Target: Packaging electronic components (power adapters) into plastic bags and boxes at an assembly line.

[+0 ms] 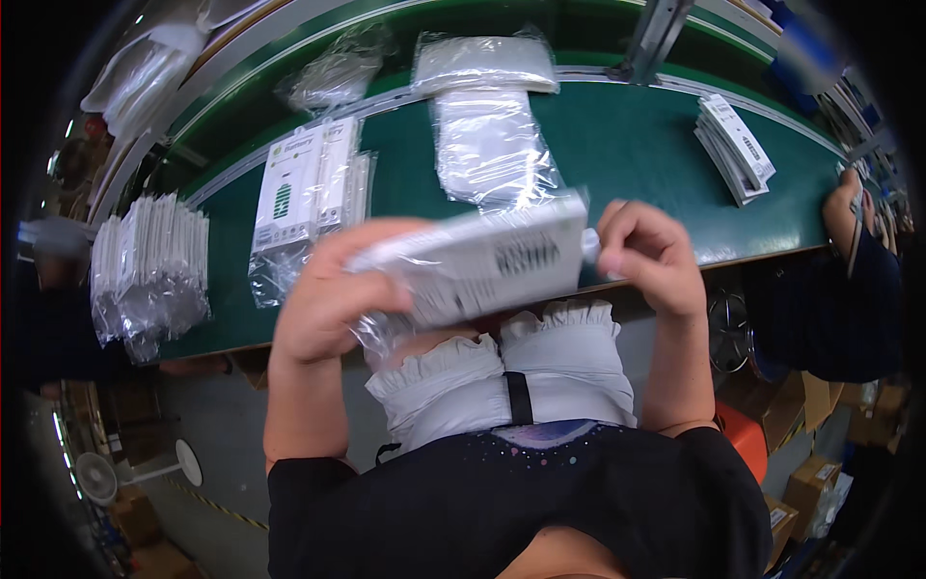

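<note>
With our left hand point(333, 294) we grasp a film-wrapped white packet point(463, 275) above our lap point(569, 372), its barcode-like block point(528, 255) and print too blurred to read, while our right hand point(651, 251) curls beside its right end, whether pinching we cannot tell.

Through my remote feed I saw a white fan point(96, 480) at lower left, near black-and-yellow striped tape point(227, 510) on the grey floor point(227, 415). At right, I made out an orange seat point(745, 446) beside cardboard boxes point(805, 490), a co-worker's dark sleeve point(810, 323) above them, and a metal post point(660, 39) near the top.
</note>
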Demonstrator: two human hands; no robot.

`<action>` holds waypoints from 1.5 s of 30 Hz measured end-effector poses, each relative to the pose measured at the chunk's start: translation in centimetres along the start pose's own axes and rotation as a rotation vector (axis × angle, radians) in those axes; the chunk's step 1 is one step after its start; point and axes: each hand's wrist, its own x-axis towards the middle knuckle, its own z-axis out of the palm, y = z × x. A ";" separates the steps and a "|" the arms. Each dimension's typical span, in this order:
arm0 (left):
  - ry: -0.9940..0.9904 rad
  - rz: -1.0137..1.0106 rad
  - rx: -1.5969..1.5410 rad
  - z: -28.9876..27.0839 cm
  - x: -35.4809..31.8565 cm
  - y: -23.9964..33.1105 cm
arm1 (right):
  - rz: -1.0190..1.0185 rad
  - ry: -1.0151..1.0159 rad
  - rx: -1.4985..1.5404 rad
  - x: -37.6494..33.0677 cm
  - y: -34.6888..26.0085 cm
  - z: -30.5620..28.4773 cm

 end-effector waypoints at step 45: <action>0.357 0.915 1.054 -1.2 -1.4 0.5 | -0.356 0.510 -1.321 10.6 -0.7 -7.7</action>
